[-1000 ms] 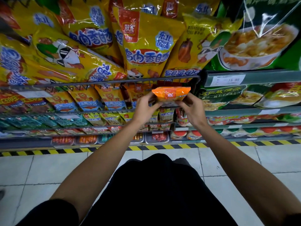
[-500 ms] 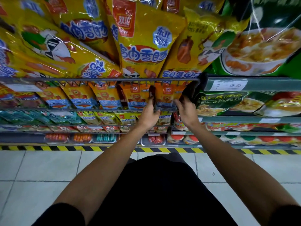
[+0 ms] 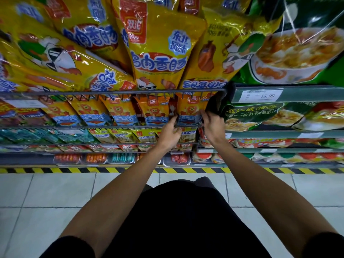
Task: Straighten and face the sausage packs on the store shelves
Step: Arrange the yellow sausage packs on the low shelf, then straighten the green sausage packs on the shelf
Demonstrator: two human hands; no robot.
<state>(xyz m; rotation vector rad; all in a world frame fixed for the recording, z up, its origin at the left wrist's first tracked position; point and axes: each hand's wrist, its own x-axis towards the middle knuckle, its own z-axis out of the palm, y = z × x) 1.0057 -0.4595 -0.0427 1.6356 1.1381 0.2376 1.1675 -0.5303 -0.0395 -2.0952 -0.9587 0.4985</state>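
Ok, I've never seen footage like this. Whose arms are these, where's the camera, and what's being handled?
No machine here: a person wears one wide-angle camera on the head, looking forward and down, so the arms are their own. The left hand and right hand reach into a wire shelf rail and grip the two sides of an orange sausage pack, the last in its row. Larger yellow sausage bags lie on the shelf above, green soup packs to the right. The price tag reads 15.90. Below is tiled floor.
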